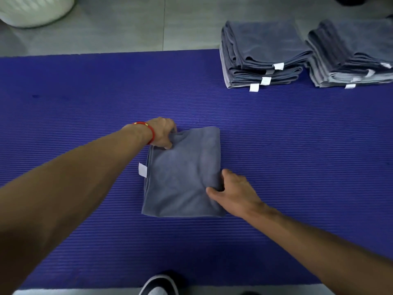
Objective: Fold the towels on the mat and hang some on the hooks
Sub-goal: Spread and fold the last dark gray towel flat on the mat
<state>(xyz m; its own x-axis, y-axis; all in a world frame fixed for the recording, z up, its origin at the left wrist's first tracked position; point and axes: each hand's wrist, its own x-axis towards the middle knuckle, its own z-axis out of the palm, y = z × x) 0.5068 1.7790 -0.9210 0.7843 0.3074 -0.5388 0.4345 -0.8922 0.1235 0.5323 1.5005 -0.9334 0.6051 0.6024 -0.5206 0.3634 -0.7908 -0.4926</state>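
Observation:
A folded grey towel (180,175) lies in the middle of the blue ribbed mat (85,99), a white tag sticking out of its left edge. My left hand (162,133), a red band on its wrist, pinches the towel's far left corner. My right hand (236,191) grips the towel's right edge near the front, thumb on top and fingers under the fold. No hooks are in view.
Two stacks of folded grey towels stand at the mat's far right: one (262,56) nearer the middle, the other (350,54) at the frame edge. A white ribbed basket (34,9) sits on the grey floor at the far left. My shoe (159,286) touches the mat's near edge.

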